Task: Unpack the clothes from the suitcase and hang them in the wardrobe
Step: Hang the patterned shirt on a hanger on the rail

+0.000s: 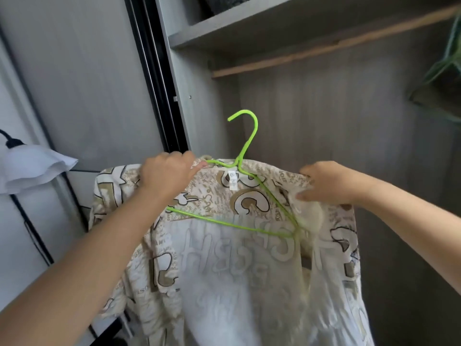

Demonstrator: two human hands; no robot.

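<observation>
Wardrobe (336, 116) filled the view, grey inside, with a shelf (224, 28) at the top and a wooden rail (324, 46) running beneath it; green hangers (449, 61) hung at the rail's far right end. A sliding door (82, 83) stood to the left, and a white cloth (35, 168) showed at the left edge. In front of the wardrobe and below the rail, a cream shirt (237, 270) printed with beige letters was held up, draped partly over a green hanger (245, 146) whose hook pointed upward, free of the rail. The left hand (169, 174) gripped the shirt's collar together with the hanger's left shoulder. The right hand (326, 182) pinched the fabric at the shirt's right shoulder, fingers curled into the cloth
</observation>
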